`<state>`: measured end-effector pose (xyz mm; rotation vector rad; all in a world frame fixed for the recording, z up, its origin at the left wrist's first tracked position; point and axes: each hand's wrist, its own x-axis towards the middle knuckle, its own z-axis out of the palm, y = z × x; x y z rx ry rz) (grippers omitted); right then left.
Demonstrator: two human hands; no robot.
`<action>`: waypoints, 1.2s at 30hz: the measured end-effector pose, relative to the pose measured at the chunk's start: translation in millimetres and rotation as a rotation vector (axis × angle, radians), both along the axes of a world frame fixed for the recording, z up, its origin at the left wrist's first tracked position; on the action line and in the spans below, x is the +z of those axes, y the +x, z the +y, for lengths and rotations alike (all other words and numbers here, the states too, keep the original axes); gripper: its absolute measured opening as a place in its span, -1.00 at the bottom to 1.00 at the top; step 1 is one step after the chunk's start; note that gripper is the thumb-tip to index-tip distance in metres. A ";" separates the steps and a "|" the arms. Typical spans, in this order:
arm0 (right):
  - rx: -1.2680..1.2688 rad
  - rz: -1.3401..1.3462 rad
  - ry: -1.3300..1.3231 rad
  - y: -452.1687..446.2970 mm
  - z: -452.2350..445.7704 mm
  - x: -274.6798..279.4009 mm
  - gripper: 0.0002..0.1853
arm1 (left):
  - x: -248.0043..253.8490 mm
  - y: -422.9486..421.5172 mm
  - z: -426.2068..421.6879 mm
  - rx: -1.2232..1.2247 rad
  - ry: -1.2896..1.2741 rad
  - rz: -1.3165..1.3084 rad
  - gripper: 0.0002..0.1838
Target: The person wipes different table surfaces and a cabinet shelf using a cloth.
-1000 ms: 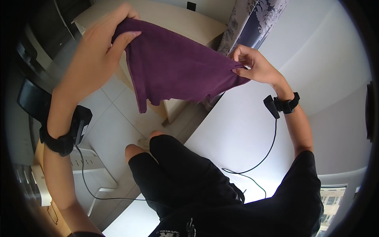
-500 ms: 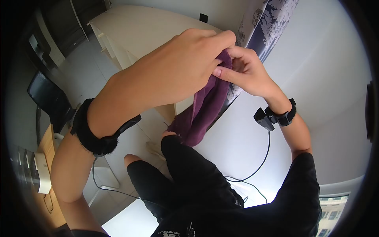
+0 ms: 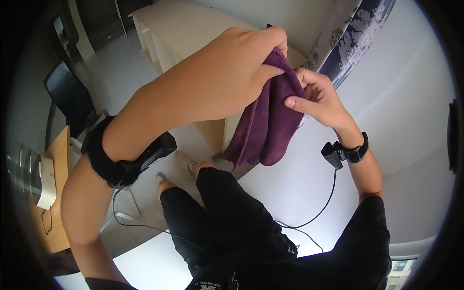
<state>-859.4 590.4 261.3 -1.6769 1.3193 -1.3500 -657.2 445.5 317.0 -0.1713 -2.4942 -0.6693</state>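
A dark purple cloth (image 3: 278, 118) hangs in folds from my two hands, in front of my body. My left hand (image 3: 249, 60) reaches across from the left and pinches the cloth's upper edge, with the thumb on the near side. To its right, my right hand (image 3: 321, 99) grips the side edge of the same cloth, its thumb in front and its fingers behind. The cloth's lower end dangles free above my knees. Parts of the left fingers are hidden behind the cloth and the hand itself.
A cream-coloured desk (image 3: 193, 29) stands ahead, with a patterned curtain (image 3: 362, 36) to its right. On the left are a black chair (image 3: 70, 94) and a wooden table (image 3: 60, 193). Black straps with devices sit on both wrists, and cables (image 3: 309, 222) trail from them.
My hands have moved apart a little, the right one shifting right and down. More of the cloth is spread between them, and its lower end has lifted away from my knee.
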 end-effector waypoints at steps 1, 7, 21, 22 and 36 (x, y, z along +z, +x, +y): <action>0.043 0.013 0.068 -3.6 1.6 -4.6 -0.86 | -0.4 3.2 -2.4 0.015 0.011 0.010 -0.91; 0.044 0.097 0.280 -24.8 7.7 -19.6 -0.91 | 22.8 35.3 -22.8 0.157 0.093 -0.049 -0.91; -0.172 -0.159 0.415 -62.6 -0.3 -79.6 -0.74 | 42.1 -11.3 -8.9 0.096 0.043 -0.092 -0.58; -0.190 -0.269 0.370 -66.7 -3.4 -81.2 -0.73 | 38.8 -8.7 -14.0 0.144 -0.079 -0.059 -0.56; -0.753 -0.122 -0.394 -121.8 -67.9 -92.8 -0.83 | -48.7 -31.4 -80.7 0.572 0.558 -0.196 -0.80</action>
